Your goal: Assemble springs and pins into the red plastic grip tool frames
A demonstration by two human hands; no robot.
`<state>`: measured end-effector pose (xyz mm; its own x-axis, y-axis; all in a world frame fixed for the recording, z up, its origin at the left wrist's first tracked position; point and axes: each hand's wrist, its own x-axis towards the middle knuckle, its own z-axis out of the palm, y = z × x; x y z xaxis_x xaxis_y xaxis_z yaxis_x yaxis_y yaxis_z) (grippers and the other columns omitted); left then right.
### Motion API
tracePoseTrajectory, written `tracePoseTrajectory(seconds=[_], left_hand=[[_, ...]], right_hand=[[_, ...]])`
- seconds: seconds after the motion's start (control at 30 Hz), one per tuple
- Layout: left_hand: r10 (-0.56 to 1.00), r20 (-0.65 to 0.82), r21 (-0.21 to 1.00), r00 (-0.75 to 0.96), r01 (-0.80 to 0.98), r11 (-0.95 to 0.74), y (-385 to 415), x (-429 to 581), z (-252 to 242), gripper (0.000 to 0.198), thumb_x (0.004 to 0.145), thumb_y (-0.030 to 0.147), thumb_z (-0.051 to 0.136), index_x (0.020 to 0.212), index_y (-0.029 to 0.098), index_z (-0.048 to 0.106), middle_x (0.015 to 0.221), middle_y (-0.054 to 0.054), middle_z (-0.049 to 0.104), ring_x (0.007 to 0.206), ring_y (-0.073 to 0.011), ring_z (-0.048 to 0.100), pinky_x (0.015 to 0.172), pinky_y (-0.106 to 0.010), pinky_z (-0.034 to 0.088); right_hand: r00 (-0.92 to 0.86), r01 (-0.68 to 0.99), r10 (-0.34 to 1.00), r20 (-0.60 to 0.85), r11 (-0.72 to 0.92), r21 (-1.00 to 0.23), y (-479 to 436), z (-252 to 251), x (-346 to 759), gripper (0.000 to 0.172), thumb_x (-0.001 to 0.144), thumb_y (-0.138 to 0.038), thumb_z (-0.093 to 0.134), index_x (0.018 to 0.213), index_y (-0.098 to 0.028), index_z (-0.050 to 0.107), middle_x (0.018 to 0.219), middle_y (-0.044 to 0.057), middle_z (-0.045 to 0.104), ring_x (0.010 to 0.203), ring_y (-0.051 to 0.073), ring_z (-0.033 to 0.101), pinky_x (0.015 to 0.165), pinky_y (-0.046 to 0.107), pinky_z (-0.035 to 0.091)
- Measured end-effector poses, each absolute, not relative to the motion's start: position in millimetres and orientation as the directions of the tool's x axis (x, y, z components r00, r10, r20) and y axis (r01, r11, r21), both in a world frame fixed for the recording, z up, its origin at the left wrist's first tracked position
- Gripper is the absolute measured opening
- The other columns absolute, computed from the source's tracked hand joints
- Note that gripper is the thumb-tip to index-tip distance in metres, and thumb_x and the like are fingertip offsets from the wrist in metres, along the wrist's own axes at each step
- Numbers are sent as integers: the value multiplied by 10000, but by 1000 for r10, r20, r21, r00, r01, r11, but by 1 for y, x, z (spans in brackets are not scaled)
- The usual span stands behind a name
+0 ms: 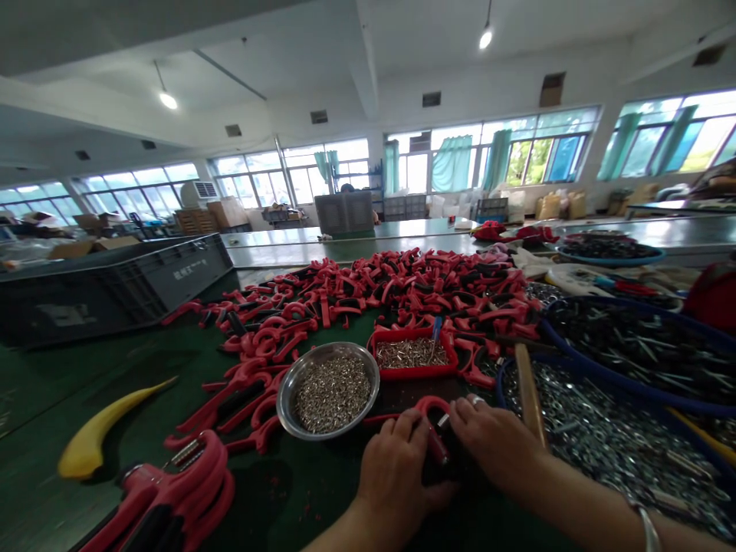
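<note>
Far left, ten o'clock from the hands: a grey crate point(115, 299), sliced by the frame edge, contents hidden. Below it, at nine, a banana point(106, 437) on the green worktop point(253, 491); at half past eight, stacked red tools point(198, 487), their handles lost off the bottom. Steel bowl point(283, 410) next, full of tiny metal pieces, too small to name. Up at eleven, a red heap point(368, 291), tangled, individual parts hard to separate. And here's the left hand point(394, 468), fingers bent over the red tool point(438, 446), thumb splayed toward four! The tool lies between both hands, partly covered; red tray point(419, 373) at twelve. Right hand point(494, 441), fingers close together at the tool's curved end, thumb hidden: can't tell whether either hand is pinching. Then a wooden handle point(529, 395), half past two, and a blue basin point(501, 387) at three, cut off.
</note>
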<state>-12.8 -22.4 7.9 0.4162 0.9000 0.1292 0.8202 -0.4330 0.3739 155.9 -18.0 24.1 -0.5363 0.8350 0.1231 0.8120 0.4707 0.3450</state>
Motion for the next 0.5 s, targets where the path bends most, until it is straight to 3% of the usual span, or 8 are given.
tracePoseTrajectory(seconds=[0.1, 0.2, 0.3, 0.43, 0.5], left_hand=[[900, 142, 338, 411, 835, -435, -20, -13, 18, 796, 548, 602, 628, 1234, 223, 485, 1306, -77, 447, 1127, -323, 414, 949, -440, 345], [871, 102, 333, 480, 809, -485, -10, -12, 29, 1059, 480, 687, 613, 1348, 164, 308, 1400, -114, 307, 1246, -341, 266, 1044, -493, 169], [808, -22, 385, 589, 751, -537, 3, -10, 33, 1185, 453, 732, 589, 1388, 138, 169, 1416, -132, 268, 1266, -339, 241, 1048, -505, 134], [792, -14, 420, 611, 722, -549, 13, -9, 28, 1113, 435, 716, 614, 1358, 196, 275, 1368, -97, 366, 1211, -339, 324, 1024, -490, 199], [806, 30, 430, 591, 720, -544, 14, -8, 25, 1072, 411, 689, 649, 1321, 206, 351, 1331, -81, 416, 1186, -330, 352, 1020, -452, 227]], right_hand=[[-508, 845, 849, 146, 458, 275, -20, 23, 165, 453, 682, 8, 490, 1110, -117, 566, 963, 128, 647, 843, 258, 612, 633, 341, 525], [-436, 898, 879, 194, 413, 151, -21, 30, 186, 367, 798, -212, 490, 1157, -160, 547, 1028, 120, 631, 910, 261, 595, 764, 401, 491], [-158, 987, 938, 308, 138, 88, -19, 37, 217, 513, 815, -445, 425, 1202, -119, 510, 1126, 181, 569, 967, 321, 564, 807, 462, 449], [148, 989, 964, 219, -144, -32, -12, 30, 265, 763, 737, -463, 466, 1341, -32, 290, 1113, 241, 555, 899, 354, 592, 753, 469, 460], [234, 964, 959, 159, -208, -166, -6, 23, 285, 801, 695, -427, 499, 1327, 18, 288, 1083, 255, 575, 915, 358, 590, 775, 461, 453]])
